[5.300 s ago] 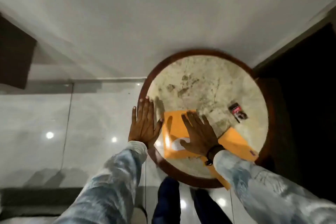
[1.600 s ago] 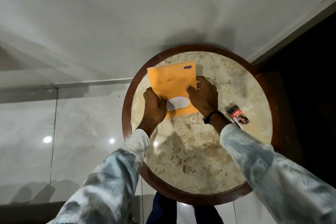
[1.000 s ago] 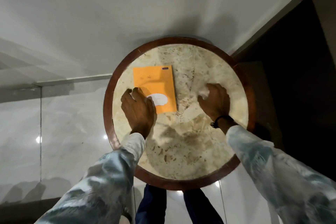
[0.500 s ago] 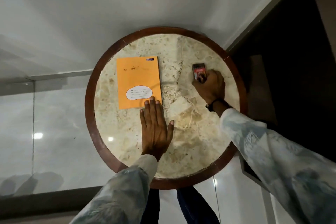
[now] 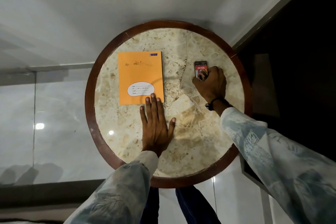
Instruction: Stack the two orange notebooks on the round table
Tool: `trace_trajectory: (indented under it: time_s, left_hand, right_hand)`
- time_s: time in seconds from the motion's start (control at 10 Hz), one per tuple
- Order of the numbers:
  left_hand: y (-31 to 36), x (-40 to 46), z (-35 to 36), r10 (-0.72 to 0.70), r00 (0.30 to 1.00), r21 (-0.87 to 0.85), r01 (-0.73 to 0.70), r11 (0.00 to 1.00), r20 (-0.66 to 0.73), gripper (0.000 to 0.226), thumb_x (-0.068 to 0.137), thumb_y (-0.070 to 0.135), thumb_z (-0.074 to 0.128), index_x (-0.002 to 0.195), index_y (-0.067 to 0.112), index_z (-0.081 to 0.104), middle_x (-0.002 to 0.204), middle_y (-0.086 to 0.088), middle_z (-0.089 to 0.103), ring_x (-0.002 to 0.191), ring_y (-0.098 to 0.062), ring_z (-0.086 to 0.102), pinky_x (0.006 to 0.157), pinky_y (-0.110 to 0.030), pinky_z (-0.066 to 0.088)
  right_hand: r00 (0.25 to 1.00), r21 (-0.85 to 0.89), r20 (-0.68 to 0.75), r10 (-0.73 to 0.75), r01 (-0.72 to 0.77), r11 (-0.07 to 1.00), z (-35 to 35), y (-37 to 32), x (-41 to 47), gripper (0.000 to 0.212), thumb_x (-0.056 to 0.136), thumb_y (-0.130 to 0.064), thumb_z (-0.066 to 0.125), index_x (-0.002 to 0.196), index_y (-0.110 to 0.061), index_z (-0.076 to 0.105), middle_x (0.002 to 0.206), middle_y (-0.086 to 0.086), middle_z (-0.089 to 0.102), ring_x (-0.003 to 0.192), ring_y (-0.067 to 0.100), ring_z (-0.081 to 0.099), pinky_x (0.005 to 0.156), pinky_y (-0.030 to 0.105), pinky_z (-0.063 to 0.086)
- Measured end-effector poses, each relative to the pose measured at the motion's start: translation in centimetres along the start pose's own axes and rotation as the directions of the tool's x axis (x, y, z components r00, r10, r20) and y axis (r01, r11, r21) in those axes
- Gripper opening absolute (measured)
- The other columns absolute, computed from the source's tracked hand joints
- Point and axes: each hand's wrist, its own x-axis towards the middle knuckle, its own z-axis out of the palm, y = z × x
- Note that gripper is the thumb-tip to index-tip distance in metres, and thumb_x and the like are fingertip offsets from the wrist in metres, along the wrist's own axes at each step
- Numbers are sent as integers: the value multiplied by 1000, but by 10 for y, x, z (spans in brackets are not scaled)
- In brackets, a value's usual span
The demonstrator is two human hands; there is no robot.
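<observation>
On the round surface (image 5: pixel 183 158), orange notebooks (image 5: pixel 140 76) lie stacked at 10 o'clock; left hand (image 5: pixel 156 129) rests flat, fingers (image 5: pixel 152 102) spread, tips on the cover's near edge; right hand (image 5: pixel 211 83) at 2 o'clock grips a small pack (image 5: pixel 201 70).

Single head-worn wide-angle view, aimed steeply down from directly above the round table (image 5: pixel 243 96). Close range: tabletop fills centre frame, both sleeves entering from the near edge, wall at far side, floor at left.
</observation>
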Motion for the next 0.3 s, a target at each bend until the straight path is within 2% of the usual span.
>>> trace_trajectory:
  time_s: [0.2, 0.3]
  left_hand:
    - [-2, -1, 0, 4, 1000, -39, -4, 999, 2, 85, 103, 55, 30, 162, 2, 1, 173, -21, -1, 161, -36, -4, 130, -61, 13]
    - [-1, 0, -3, 21, 1000, -29, -21, 999, 1, 84, 103, 56, 27, 162, 2, 0, 173, -21, -3, 161, -37, -5, 131, -60, 13]
  right_hand:
    - [999, -26, 43, -19, 20, 999, 1, 3, -1, 67, 74, -45, 80, 121, -2, 56, 127, 18, 56, 114, 36, 58, 86, 40, 52]
    - [998, 48, 51, 47, -50, 998, -10, 2, -4, 81, 72, -51, 81, 132, -5, 51, 136, 17, 52, 122, 36, 55, 91, 42, 52]
